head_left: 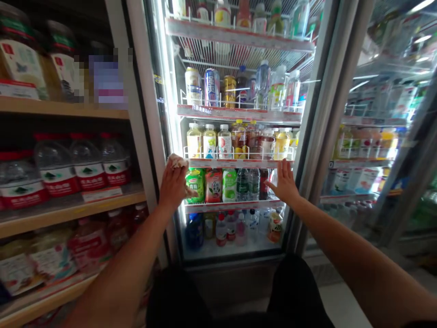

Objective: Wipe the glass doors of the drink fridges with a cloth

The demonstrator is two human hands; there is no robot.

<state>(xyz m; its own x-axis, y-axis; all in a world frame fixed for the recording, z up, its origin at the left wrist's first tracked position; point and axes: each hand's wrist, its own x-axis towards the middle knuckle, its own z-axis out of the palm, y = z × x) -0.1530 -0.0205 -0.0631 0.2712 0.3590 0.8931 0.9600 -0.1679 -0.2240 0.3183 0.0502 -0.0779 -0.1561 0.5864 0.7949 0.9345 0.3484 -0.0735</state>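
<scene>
A drinks fridge stands open in front of me, its wire shelves (pixel 235 162) full of bottles and cans. My left hand (pixel 173 184) is closed around a crumpled white cloth (pixel 177 160), held at the left end of the third shelf's front rail. My right hand (pixel 284 183) is spread flat with its fingers apart, reaching toward the right end of the same shelf near the dark bottles (pixel 253 183). Green and red juice bottles (pixel 213 185) stand between my two hands.
The open glass door (pixel 341 114) hangs at the right, with a second fridge (pixel 375 150) behind it. Wooden shelves (pixel 68 205) with large water jugs (pixel 85 168) stand at the left. My dark-clothed knees (pixel 293 291) are low in front of the fridge.
</scene>
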